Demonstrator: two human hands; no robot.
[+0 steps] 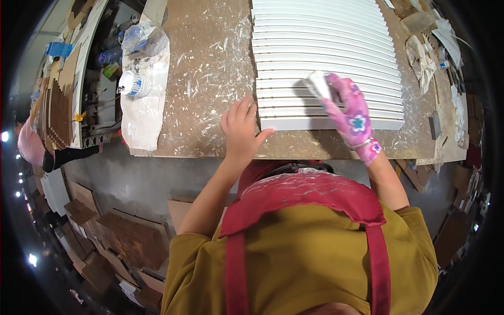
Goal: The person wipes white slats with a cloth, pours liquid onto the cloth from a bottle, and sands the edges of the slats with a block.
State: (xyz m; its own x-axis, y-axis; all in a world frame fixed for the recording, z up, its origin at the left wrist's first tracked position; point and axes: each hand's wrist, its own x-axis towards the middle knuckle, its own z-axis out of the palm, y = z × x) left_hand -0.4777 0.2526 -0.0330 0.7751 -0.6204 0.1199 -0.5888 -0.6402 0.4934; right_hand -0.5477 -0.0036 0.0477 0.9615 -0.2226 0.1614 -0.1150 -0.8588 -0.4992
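Note:
Many long white strips (325, 58) lie side by side on the paint-spattered table (205, 58), forming one ridged panel. Bare and with its fingers stretched, my left hand (241, 126) rests flat on the table at the panel's near left corner, its thumb against the front strip's end. A pink flowered glove covers my right hand (353, 113), which is closed around a small white block (318, 85) above the near strips. The block is slightly blurred, so its exact kind does not show, and its shadow falls on the strips.
On the left, a white tub (131, 84) and a clear plastic bag (144, 38) sit on a pale sheet (144, 118). Cloths (420, 60) and a small dark block (434, 126) lie at right. Another person (34, 144) stands at far left. Boards (134, 239) lean below.

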